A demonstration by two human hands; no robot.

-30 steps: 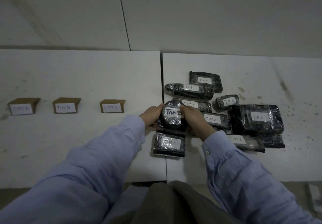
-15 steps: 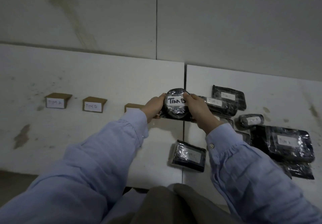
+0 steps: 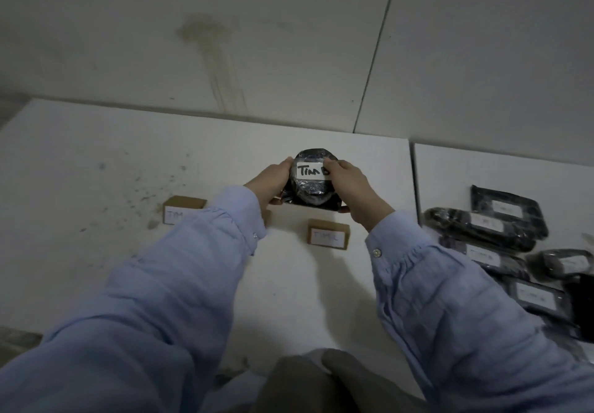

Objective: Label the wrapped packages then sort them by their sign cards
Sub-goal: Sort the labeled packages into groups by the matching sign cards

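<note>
Left hand [image 3: 270, 181] and right hand [image 3: 350, 187] are clasped around a round black film-wrapped package [image 3: 310, 187] labelled TIM B, held far of the brown cardboard sign cards [image 3: 328, 234]. With the middle card hidden by a pale blue sleeve [image 3: 238, 219], misplacement is risked.

Upper frame: pale wall panels [image 3: 273, 10] w/ vertical seam [image 3: 376, 59], brownish stain [image 3: 209, 43] upper centre. Below: two speckled white tabletops [image 3: 96, 162], narrow gap [image 3: 412, 181] btwn.

The left sleeve [image 3: 144, 300] and right sleeve [image 3: 450, 300] are light blue, long and creased. A small pale button [image 3: 375, 252] closes the right cuff [image 3: 397, 236]. The trousers [image 3: 305, 383] are grey-brown.
</note>
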